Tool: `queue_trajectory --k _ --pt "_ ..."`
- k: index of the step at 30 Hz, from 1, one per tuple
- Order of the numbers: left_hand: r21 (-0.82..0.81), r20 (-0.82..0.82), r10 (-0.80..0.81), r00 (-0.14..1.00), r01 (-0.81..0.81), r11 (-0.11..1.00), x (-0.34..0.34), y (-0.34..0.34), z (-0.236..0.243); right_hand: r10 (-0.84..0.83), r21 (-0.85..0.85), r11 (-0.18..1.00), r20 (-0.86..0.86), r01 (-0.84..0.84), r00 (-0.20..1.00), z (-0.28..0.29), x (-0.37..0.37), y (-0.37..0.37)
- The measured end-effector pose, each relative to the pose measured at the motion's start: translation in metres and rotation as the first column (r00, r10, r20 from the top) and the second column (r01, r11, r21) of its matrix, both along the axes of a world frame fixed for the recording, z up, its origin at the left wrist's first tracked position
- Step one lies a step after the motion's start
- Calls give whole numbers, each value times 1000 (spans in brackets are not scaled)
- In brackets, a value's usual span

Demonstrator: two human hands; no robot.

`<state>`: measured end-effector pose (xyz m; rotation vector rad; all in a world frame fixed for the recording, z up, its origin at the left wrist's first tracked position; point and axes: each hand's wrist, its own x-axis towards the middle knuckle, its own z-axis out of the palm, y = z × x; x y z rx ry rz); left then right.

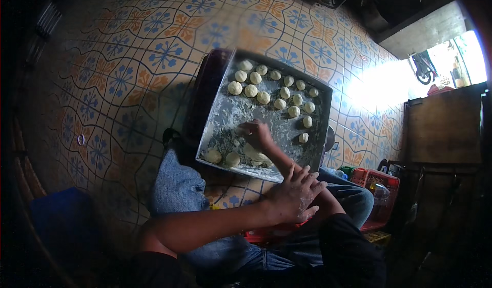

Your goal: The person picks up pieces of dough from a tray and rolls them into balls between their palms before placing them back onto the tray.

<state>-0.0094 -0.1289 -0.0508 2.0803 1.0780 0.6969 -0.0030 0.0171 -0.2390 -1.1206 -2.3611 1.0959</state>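
Note:
A square metal tray [328, 96] dusted with flour sits in front of me. Several small dough balls [263, 98] lie in rows across its far and right parts. Along the near edge are two larger dough pieces [232, 159] and a flattened lump of dough [254, 153], partly behind my right forearm. My right hand [258, 132] is over the floury middle of the tray, its fingers smeared and hard to make out. My left hand [297, 196], whitened with flour, rests across my right forearm with its fingers spread.
My jeans-clad knees [177, 183] flank the tray's near side. To the right stand a red plastic crate [382, 190] with a clear container in it and a wooden cabinet [441, 129]. A dark purple object [205, 98] borders the tray's left side. Patterned tiles [169, 52] cover the floor.

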Motion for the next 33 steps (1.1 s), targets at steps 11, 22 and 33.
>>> queue_trajectory --k 11,22,33 --pt "-10 -68 -71 995 70 997 2 0 0 325 219 922 11 -319 946 -11 -38 -43" --pt "-3 -85 -87 993 87 996 0 1 5 494 325 820 17 -472 869 -33 -66 -34" --pt "23 -112 -94 989 97 995 1 1 4 623 208 766 -4 -609 782 -36 -76 -38"
